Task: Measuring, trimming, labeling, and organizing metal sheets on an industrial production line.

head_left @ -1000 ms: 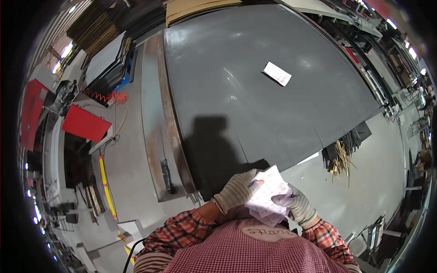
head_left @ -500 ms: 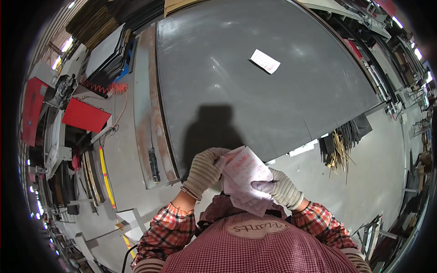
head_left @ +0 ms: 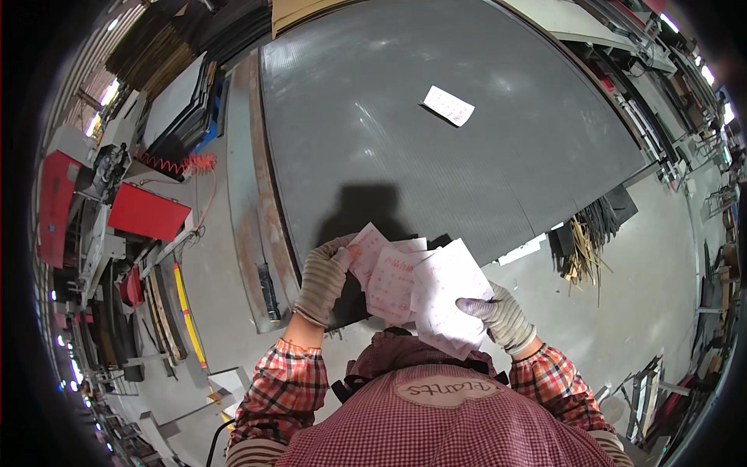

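Several white paper slips with red print [head_left: 451, 288] are fanned out between my two gloved hands, in front of my checked apron. My left hand [head_left: 321, 280], in a striped knit glove, pinches the slip at the left end of the fan. With the thumb on top, my right hand [head_left: 506, 317] grips the thicker part of the bunch at its right edge. The slips overlap and hide one another in part. Farther off, a single printed slip [head_left: 448, 106] lies on the dark grey sheet stack [head_left: 467, 179].
Left of the stack runs a rusty metal rail [head_left: 268, 187] with a black tool [head_left: 268, 292] on it. A red box [head_left: 149, 212] and machinery stand farther left. Dark and tan strips [head_left: 585, 245] hang out under the stack's right corner.
The slips have gone from a compact bunch to a spread fan. My left hand has moved left with one end, and my right hand slightly right.
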Demonstrator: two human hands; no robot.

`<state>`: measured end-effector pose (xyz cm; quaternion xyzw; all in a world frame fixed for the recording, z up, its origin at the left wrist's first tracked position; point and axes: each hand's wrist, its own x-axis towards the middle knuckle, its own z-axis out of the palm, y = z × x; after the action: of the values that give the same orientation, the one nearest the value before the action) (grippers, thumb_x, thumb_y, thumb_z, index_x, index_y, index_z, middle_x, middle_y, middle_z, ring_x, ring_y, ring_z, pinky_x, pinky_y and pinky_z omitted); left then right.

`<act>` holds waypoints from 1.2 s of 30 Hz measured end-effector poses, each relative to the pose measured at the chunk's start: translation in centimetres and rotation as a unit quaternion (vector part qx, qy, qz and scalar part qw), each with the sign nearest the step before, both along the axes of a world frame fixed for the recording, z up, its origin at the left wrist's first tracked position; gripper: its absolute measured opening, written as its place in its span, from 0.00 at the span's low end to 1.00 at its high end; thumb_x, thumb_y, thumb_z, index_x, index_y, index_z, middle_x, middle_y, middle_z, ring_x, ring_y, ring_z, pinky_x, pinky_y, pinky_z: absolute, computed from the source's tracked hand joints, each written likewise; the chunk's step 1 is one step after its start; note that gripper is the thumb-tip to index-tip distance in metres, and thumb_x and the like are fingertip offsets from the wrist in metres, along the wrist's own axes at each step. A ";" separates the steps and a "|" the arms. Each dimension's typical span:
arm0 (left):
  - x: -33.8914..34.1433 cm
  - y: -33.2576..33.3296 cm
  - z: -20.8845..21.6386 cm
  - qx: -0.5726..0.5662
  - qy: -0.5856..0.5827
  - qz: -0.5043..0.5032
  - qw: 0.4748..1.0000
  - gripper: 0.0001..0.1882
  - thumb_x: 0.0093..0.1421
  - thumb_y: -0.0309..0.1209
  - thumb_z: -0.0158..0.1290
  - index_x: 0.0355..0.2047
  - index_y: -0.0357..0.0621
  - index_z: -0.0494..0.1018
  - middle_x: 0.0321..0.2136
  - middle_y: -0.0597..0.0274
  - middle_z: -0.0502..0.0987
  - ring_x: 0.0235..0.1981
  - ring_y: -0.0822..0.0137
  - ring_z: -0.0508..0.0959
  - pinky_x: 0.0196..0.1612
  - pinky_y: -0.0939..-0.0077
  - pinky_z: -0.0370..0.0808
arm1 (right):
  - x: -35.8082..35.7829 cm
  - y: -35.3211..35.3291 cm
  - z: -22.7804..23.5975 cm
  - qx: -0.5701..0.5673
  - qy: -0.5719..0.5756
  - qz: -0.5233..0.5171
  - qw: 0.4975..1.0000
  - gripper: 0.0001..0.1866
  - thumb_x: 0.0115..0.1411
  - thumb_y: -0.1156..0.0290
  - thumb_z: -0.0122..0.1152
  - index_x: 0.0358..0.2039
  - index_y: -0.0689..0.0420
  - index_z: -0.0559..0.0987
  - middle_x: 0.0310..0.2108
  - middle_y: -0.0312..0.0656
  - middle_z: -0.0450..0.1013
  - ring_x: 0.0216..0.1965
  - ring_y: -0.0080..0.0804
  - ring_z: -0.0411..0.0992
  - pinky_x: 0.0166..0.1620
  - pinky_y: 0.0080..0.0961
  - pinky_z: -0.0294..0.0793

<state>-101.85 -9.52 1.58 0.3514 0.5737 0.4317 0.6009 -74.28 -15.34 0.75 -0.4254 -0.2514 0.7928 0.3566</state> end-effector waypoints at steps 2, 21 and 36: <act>0.5 0.2 0.2 0.017 0.011 -0.010 1.000 0.13 0.57 0.28 0.48 0.41 0.35 0.73 0.31 0.64 0.77 0.30 0.78 0.74 0.34 0.85 0.71 | -0.5 0.1 0.1 -0.019 0.018 -0.023 0.999 0.24 0.50 0.70 0.64 0.47 0.64 0.70 0.42 0.40 0.72 0.43 0.29 0.70 0.49 0.25 0.67; 5.3 -1.9 -1.4 0.014 0.001 -0.041 0.999 0.12 0.54 0.27 0.46 0.36 0.35 0.73 0.27 0.67 0.75 0.28 0.80 0.72 0.32 0.85 0.70 | -3.9 0.8 -3.4 0.002 0.110 -0.107 0.988 0.28 0.50 0.73 0.63 0.51 0.61 0.65 0.45 0.41 0.70 0.46 0.33 0.69 0.51 0.29 0.67; 4.5 -1.1 -0.8 0.053 0.008 -0.062 0.997 0.14 0.60 0.33 0.48 0.41 0.35 0.73 0.30 0.67 0.76 0.30 0.81 0.71 0.33 0.88 0.70 | -2.9 0.6 -2.5 0.032 0.031 -0.120 0.992 0.27 0.50 0.71 0.64 0.50 0.64 0.67 0.45 0.43 0.70 0.46 0.31 0.69 0.50 0.26 0.67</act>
<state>-97.32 -10.58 0.75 0.4207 0.5318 0.4209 0.6026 -77.21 -14.74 -1.74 -0.4163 -0.2126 0.7487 0.4701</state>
